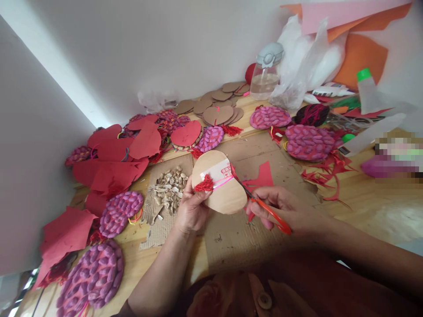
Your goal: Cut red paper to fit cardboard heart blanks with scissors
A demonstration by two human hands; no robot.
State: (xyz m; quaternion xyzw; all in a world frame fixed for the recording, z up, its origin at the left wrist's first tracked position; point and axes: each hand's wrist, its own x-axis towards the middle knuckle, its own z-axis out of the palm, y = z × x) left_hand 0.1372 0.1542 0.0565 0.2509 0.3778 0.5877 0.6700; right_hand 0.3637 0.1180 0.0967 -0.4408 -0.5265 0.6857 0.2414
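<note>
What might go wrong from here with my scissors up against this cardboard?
The red-handled, dark-bladed scissors, close to the thin, bright pink string on the rounded tan cardboard piece, might nick that string. The left hand could brush the heap of pale, broken peanut shells beside it and scatter some.

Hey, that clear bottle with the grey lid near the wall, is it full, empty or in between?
In between: the clear bottle stands upright, and the liquid ends at a visible line below the grey lid.

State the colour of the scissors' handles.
Orange-red: the scissors' handles show best in the head view, held in the right hand.
</note>
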